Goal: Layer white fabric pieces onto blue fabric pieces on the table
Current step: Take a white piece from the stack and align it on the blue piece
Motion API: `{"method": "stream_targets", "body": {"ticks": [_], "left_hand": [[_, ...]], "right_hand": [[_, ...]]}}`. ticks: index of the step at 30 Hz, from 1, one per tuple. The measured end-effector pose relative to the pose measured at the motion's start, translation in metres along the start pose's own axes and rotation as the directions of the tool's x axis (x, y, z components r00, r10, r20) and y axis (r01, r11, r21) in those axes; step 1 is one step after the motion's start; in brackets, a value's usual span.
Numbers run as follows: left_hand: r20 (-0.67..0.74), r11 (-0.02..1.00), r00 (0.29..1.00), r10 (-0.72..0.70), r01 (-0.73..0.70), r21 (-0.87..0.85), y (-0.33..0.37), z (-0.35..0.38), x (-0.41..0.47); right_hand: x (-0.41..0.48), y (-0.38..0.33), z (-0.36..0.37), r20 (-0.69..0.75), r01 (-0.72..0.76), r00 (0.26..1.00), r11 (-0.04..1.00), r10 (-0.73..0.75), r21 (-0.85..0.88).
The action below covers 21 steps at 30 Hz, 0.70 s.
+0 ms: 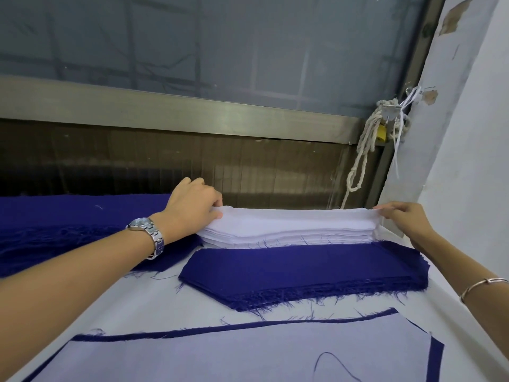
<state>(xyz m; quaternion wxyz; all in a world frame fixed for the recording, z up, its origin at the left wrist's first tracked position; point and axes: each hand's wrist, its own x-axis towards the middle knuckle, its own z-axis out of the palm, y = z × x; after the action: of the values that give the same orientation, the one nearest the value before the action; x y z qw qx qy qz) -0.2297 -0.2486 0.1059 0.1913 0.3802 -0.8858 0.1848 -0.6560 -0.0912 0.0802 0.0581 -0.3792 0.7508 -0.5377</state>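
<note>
**Both hands at the ends of the white pile**

At the left edge of the frame we see a big blue cloth (68, 224) with a frayed edge, spread over the table (154, 304). Next comes a metal watch (148, 235) on the wrist, then the left hand (192, 205), whose thumb and curled fingers pinch the left end of the white stack's top layers.

Lower centre, a white piece (220, 351) lies flat on a blue piece (436, 359), whose border shows along the top and right.

The white stack (289, 227) sits mid-frame. Just in front of it, touching, lies the blue stack (303, 271), its near edge fraying.

In the upper right we find a knotted rope (366, 150) hanging by the wall. The right hand (405, 219) pinches the stack's right end with its fingertips. A thin bracelet (482, 285) circles that wrist.
</note>
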Motion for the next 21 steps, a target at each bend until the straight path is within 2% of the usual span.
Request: {"method": "stream_targets", "body": {"ticks": [4, 8, 12, 15, 18, 21], "left_hand": [[-0.175, 0.985, 0.982, -0.065, 0.035, -0.167, 0.000, -0.012, -0.009], [-0.201, 0.901, 0.967, -0.159, 0.059, -0.429, -0.007, -0.033, -0.022], [-0.130, 0.777, 0.965, -0.227, 0.099, -0.621, -0.016, -0.051, -0.039], [-0.042, 0.670, 0.968, -0.248, 0.140, -0.729, -0.025, -0.059, -0.054], [0.061, 0.583, 0.966, -0.251, 0.201, -0.787, -0.037, -0.066, -0.069], [0.181, 0.488, 0.949, -0.260, 0.290, -0.823, -0.048, -0.075, -0.088]], "right_hand": [[-0.002, -0.010, -0.006, -0.072, -0.052, 0.996, 0.994, 0.059, 0.098], [-0.011, -0.024, -0.015, -0.079, -0.021, 0.996, 0.990, 0.033, 0.139], [-0.024, -0.037, -0.028, -0.002, 0.001, 1.000, 0.989, 0.000, 0.146], [-0.031, -0.043, -0.038, 0.073, -0.042, 0.997, 0.987, 0.031, 0.156], [-0.041, -0.047, -0.044, 0.199, -0.125, 0.976, 0.975, 0.088, 0.183], [-0.055, -0.051, -0.051, 0.376, -0.221, 0.915, 0.962, 0.148, 0.159]]}}
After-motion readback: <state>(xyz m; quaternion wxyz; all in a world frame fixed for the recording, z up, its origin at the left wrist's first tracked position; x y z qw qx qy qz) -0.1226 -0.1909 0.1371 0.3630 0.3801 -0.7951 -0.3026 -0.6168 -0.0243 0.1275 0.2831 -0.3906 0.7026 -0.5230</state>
